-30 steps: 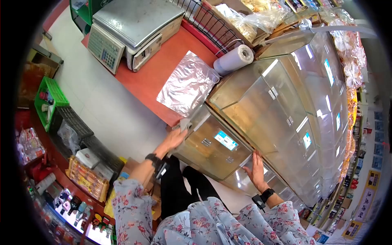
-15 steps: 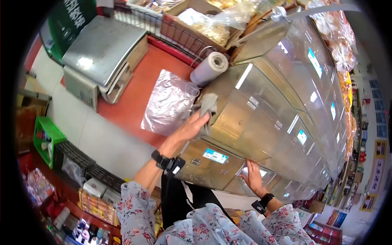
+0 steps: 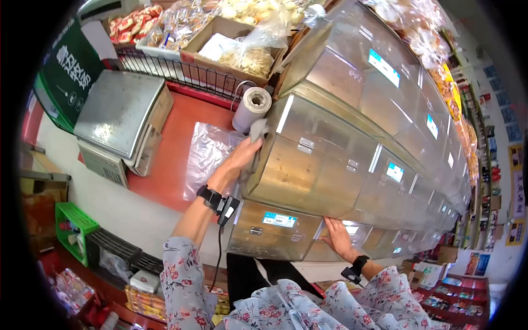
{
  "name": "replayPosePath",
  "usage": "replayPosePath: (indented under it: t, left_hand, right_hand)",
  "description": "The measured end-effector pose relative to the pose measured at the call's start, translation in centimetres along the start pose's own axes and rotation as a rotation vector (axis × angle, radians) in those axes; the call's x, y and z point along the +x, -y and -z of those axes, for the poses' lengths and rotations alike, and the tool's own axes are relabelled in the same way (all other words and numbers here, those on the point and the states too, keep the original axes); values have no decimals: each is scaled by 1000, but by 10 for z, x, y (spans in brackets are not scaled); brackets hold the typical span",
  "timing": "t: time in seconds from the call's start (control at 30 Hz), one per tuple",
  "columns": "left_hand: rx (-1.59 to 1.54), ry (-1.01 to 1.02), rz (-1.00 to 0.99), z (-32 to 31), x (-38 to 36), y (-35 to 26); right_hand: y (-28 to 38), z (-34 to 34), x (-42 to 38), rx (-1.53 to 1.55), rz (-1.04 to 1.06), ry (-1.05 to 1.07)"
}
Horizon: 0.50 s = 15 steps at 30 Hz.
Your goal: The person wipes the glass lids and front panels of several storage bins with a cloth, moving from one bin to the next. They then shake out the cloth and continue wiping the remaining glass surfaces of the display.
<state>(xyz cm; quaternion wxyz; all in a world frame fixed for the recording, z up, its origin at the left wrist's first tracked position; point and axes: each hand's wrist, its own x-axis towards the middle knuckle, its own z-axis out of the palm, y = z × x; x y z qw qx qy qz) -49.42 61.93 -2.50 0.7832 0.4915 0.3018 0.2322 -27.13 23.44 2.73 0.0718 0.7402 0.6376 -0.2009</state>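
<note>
My left hand point(image 3: 243, 154) is closed on a grey cloth point(image 3: 258, 131), which lies against the left end of a clear-fronted bin point(image 3: 313, 159) with metal hinges. Part of the cloth hangs below my fingers along the bin's side. My right hand point(image 3: 337, 237) rests with fingers apart on the upper edge of the lower row of bins, beside a lower bin point(image 3: 275, 234) with a blue-and-white label. Just beyond my left hand stands a plastic bag roll point(image 3: 252, 110). A flat clear plastic bag point(image 3: 204, 159) lies to the left of that hand.
A weighing scale point(image 3: 118, 115) stands on the red counter point(image 3: 165, 184) at left. Behind are a wire rack point(image 3: 159, 69) and a cardboard box point(image 3: 192, 58) of bagged food. Another row of bins point(image 3: 352, 71) rises behind. A green crate point(image 3: 74, 234) sits lower left.
The view has shifted, showing more of the back trays. My left hand and the cloth remain at the bin's left end. My right hand stays on the lower bins.
</note>
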Motion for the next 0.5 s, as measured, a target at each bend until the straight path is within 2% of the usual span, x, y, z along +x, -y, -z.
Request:
replayPosePath:
  t: [0.03, 0.07, 0.1, 0.17, 0.27, 0.37, 0.47, 0.5]
  left_hand:
    - [-21, 47, -55, -3, -1, -17]
    - [105, 80, -42, 1, 8, -40]
    - [-48, 189, -95, -9, 15, -71]
    - [-23, 200, -54, -17, 33, -106]
    - [214, 97, -232, -25, 35, -94]
    - [647, -172, -345, -50, -17, -96]
    - [1022, -180, -669, -44, -39, -53]
    - [1039, -126, -696, -59, -29, -61]
  right_hand:
    - [2, 0, 2, -7, 8, -6]
    - [3, 1, 1, -19, 11, -9]
    - [1, 1, -2, -38, 13, -14]
    - [1, 3, -3, -6, 6, -25]
    - [2, 8, -5, 14, 17, -49]
    - [2, 5, -6, 32, 32, -84]
    - [2, 14, -11, 69, 44, -137]
    - [0, 12, -11, 85, 48, -112]
